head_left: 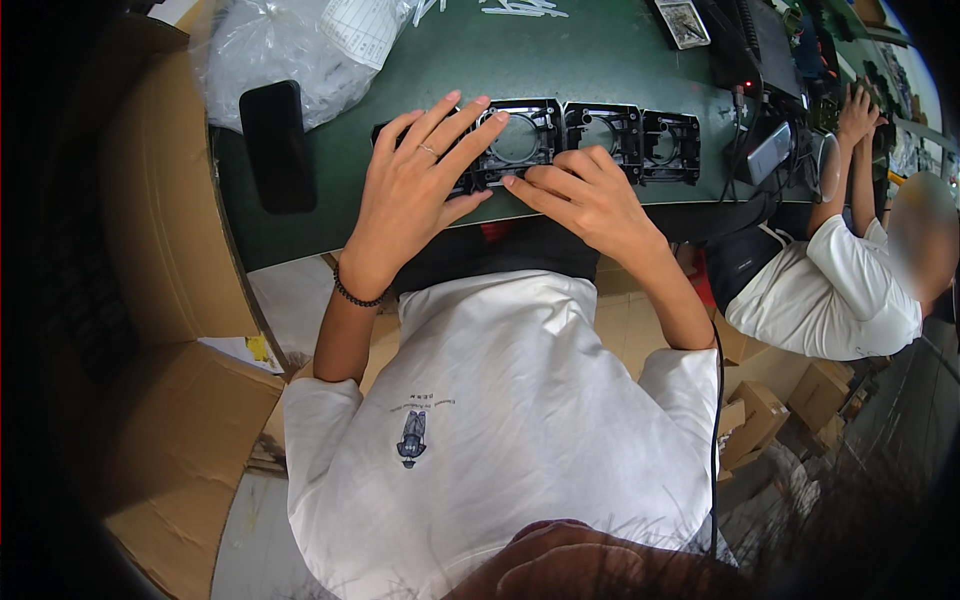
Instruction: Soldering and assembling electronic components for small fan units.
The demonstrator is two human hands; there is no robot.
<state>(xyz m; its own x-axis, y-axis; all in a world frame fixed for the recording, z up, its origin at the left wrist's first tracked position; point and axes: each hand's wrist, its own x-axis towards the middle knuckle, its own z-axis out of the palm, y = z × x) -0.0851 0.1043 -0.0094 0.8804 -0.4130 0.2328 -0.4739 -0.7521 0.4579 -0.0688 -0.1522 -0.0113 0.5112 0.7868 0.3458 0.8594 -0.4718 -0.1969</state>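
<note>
A row of black plastic frames with round openings lies along the near part of the green table. My left hand is over the left end of the row, fingers stretched and spread on it, partly hiding it. My right hand is bent over the lower edge of the middle frames, fingers curled and fingertips at the edge beside my left thumb; what they hold, if anything, is hidden.
A black phone, a plastic bag with paper, white strips and a small tray. Black devices and cables stand right, near a co-worker in a white shirt. Cardboard boxes flank the table.
</note>
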